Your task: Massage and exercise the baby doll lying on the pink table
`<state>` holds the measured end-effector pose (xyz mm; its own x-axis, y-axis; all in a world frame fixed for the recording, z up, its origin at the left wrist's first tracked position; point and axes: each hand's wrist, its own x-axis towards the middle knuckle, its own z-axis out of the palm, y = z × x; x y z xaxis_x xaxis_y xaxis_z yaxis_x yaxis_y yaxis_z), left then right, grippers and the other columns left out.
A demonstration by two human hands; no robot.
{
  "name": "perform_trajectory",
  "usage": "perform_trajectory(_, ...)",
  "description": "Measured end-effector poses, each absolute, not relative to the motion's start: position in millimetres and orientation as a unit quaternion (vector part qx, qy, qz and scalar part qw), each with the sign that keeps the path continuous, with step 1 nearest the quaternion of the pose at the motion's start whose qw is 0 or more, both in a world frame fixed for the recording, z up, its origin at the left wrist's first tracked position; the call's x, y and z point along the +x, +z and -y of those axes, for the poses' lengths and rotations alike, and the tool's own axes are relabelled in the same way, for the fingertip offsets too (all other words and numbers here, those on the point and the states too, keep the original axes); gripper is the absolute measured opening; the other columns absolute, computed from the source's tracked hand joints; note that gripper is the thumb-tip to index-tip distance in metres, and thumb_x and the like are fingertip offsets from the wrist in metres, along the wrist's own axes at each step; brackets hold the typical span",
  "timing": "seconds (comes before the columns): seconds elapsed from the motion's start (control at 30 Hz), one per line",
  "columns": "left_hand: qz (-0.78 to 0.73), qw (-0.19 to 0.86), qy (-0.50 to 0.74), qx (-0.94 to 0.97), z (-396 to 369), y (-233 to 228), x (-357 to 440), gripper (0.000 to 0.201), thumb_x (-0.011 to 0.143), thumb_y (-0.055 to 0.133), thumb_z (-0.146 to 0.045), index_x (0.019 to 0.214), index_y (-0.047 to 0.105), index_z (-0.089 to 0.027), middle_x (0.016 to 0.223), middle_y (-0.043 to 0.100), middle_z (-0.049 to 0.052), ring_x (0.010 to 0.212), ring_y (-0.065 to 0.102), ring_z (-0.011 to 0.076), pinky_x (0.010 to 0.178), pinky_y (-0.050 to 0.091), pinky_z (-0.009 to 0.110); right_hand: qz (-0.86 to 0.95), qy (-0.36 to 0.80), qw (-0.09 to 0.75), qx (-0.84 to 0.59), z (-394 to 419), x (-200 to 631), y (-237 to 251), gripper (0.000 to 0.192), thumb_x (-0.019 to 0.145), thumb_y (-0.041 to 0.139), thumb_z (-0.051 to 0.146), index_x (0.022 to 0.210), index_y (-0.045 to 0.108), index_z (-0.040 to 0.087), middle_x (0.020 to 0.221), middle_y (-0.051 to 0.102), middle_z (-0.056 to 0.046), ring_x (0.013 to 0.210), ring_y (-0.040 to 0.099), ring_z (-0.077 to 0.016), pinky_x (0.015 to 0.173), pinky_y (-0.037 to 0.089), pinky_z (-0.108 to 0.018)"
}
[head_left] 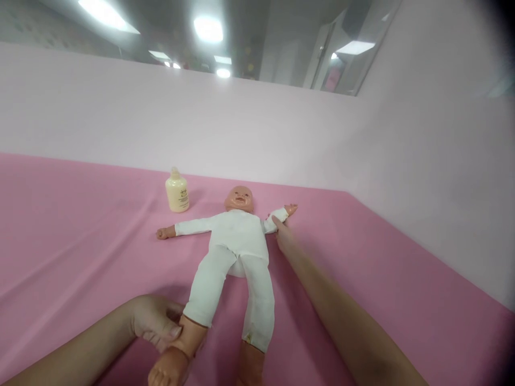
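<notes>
A baby doll (240, 233) with a white cloth body lies on its back on the pink surface, head away from me. Its arms are spread out and its legs point toward me. My left hand (156, 321) is wrapped around the doll's lower leg at the left, just above the foot, thumb on top. Farther off, my right hand (282, 235) grips the doll's forearm on the right, below its small plastic hand; some of my fingers are hidden behind the sleeve. The lower end of the doll's right-side leg is cut off by the frame's bottom edge.
A pale yellow pump bottle (177, 192) stands upright near the wall, left of the doll's head. The pink covering (80, 236) has creases at the left. A white wall (169, 118) rises behind, with a reflective window above; another wall (434, 161) closes the right side.
</notes>
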<state>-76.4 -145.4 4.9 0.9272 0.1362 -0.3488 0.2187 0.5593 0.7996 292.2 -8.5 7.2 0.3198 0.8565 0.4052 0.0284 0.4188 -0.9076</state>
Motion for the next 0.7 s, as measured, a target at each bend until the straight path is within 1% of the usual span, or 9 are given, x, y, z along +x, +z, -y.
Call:
perform_trajectory(0.1, -0.171, 0.884, 0.056, 0.431, 145, 12, -69, 0.054, 0.070, 0.064, -0.065, 0.086, 0.067, -0.014, 0.060, 0.062, 0.002, 0.056, 0.059, 0.0218, 0.068, 0.050, 0.041, 0.493, 0.322, 0.676, -0.442, 19, 277, 17, 0.042, 0.080, 0.064, 0.036, 0.118, 0.053, 0.023, 0.111, 0.066, -0.008, 0.099, 0.064, -0.0202, 0.082, 0.056, -0.037)
perform_trajectory(0.17, -0.180, 0.885, 0.154, 0.400, 141, 18, -60, 0.056, 0.079, 0.049, -0.066, 0.081, 0.066, -0.012, 0.049, 0.055, 0.001, 0.045, 0.053, 0.0184, 0.067, 0.051, 0.042, 0.516, 0.305, 0.664, -0.447, 28, 265, 25, 0.047, 0.080, 0.064, 0.036, 0.123, 0.052, 0.020, 0.113, 0.065, -0.008, 0.102, 0.062, -0.0193, 0.092, 0.052, -0.039)
perform_trajectory(0.23, -0.200, 0.874, 0.254, 0.362, 137, 24, -52, 0.054, 0.082, 0.045, -0.063, 0.074, 0.063, -0.013, 0.040, 0.044, -0.003, 0.039, 0.046, 0.0147, 0.064, 0.051, 0.038, 0.552, 0.294, 0.636, -0.453, 38, 254, 32, 0.047, 0.081, 0.063, 0.033, 0.125, 0.052, 0.020, 0.115, 0.065, -0.008, 0.103, 0.062, -0.0194, 0.094, 0.050, -0.039)
perform_trajectory(0.3, -0.220, 0.865, 0.306, 0.331, 133, 27, -48, 0.053, 0.085, 0.043, -0.061, 0.071, 0.061, -0.013, 0.037, 0.039, -0.004, 0.036, 0.042, 0.0131, 0.060, 0.051, 0.035, 0.603, 0.286, 0.591, -0.452, 47, 245, 36, 0.047, 0.083, 0.058, 0.028, 0.129, 0.051, 0.023, 0.122, 0.063, -0.008, 0.109, 0.060, -0.0201, 0.097, 0.049, -0.040)
perform_trajectory(0.37, -0.237, 0.863, 0.317, 0.313, 131, 27, -46, 0.052, 0.087, 0.042, -0.059, 0.072, 0.060, -0.013, 0.038, 0.038, -0.004, 0.036, 0.041, 0.0126, 0.058, 0.050, 0.034, 0.678, 0.252, 0.534, -0.439, 53, 240, 38, 0.049, 0.083, 0.052, 0.017, 0.131, 0.052, 0.025, 0.129, 0.059, -0.007, 0.119, 0.054, -0.0208, 0.105, 0.042, -0.044)
perform_trajectory(0.43, -0.250, 0.864, 0.314, 0.305, 132, 26, -45, 0.052, 0.087, 0.042, -0.058, 0.074, 0.060, -0.012, 0.038, 0.038, -0.005, 0.036, 0.040, 0.0124, 0.058, 0.051, 0.034, 0.758, 0.193, 0.466, -0.412, 56, 237, 37, 0.055, 0.078, 0.045, 0.006, 0.128, 0.057, 0.026, 0.133, 0.057, -0.005, 0.129, 0.045, -0.0212, 0.114, 0.031, -0.048)
perform_trajectory(0.5, -0.259, 0.863, 0.312, 0.300, 132, 24, -44, 0.051, 0.086, 0.044, -0.058, 0.076, 0.062, -0.011, 0.039, 0.038, -0.005, 0.035, 0.039, 0.0124, 0.058, 0.051, 0.035, 0.812, 0.139, 0.412, -0.390, 56, 237, 37, 0.061, 0.073, 0.040, 0.000, 0.124, 0.061, 0.026, 0.132, 0.056, -0.005, 0.132, 0.040, -0.0214, 0.117, 0.024, -0.051)
perform_trajectory(0.57, -0.266, 0.861, 0.312, 0.300, 132, 23, -43, 0.051, 0.084, 0.046, -0.059, 0.077, 0.062, -0.010, 0.039, 0.039, -0.005, 0.035, 0.040, 0.0126, 0.058, 0.051, 0.035, 0.833, 0.111, 0.385, -0.382, 55, 237, 36, 0.065, 0.071, 0.037, -0.003, 0.125, 0.060, 0.026, 0.132, 0.056, -0.005, 0.131, 0.040, -0.0215, 0.117, 0.024, -0.052)
perform_trajectory(0.7, -0.266, 0.856, 0.318, 0.309, 131, 23, -42, 0.050, 0.082, 0.051, -0.058, 0.074, 0.063, -0.010, 0.039, 0.041, -0.004, 0.034, 0.043, 0.0134, 0.057, 0.051, 0.035, 0.838, 0.098, 0.373, -0.385, 54, 237, 36, 0.068, 0.070, 0.036, -0.003, 0.127, 0.057, 0.028, 0.131, 0.055, -0.005, 0.130, 0.041, -0.0225, 0.116, 0.027, -0.052)
